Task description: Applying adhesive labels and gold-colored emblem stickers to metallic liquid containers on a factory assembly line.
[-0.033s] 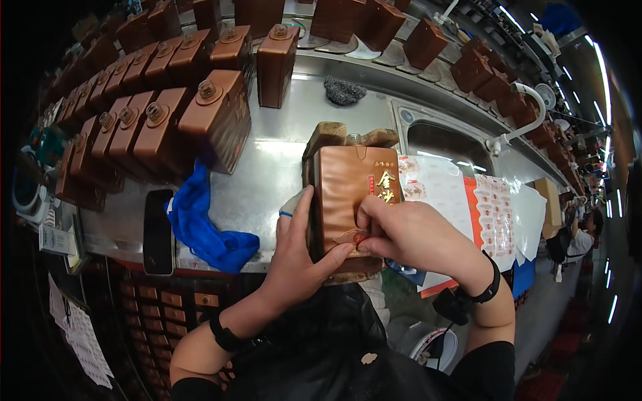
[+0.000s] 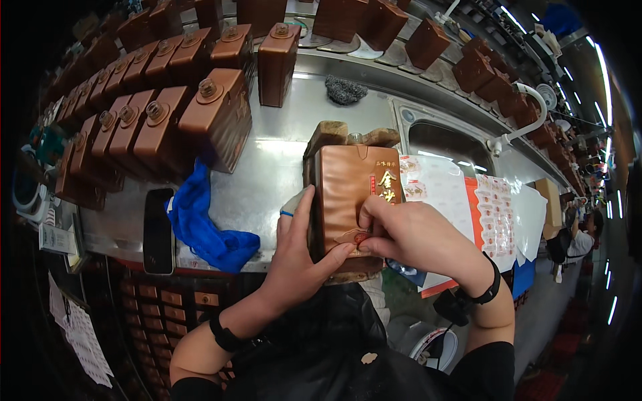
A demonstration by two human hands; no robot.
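Note:
A flat brown bottle point(image 2: 342, 194) with gold characters lies face up, its clear neck pointing away, in a worn block-like holder point(image 2: 328, 131). My left hand point(image 2: 291, 250) grips its lower left side, fingers along the edge and thumb on the lower face. Curled over the lower right of that face, my right hand point(image 2: 418, 230) pinches at a small sticker point(image 2: 361, 237) with a red round mark. Part of the sticker lies against the bottle; the fingertips cover its right end.
Brown bottles point(image 2: 160, 123) stand in rows at left. A blue cloth point(image 2: 214, 230) and black phone point(image 2: 159, 230) lie nearby. Sticker sheets point(image 2: 495, 210) lie at right, below the sink point(image 2: 448, 144) and white faucet point(image 2: 535, 117). A dark scouring pad point(image 2: 346, 90) sits behind.

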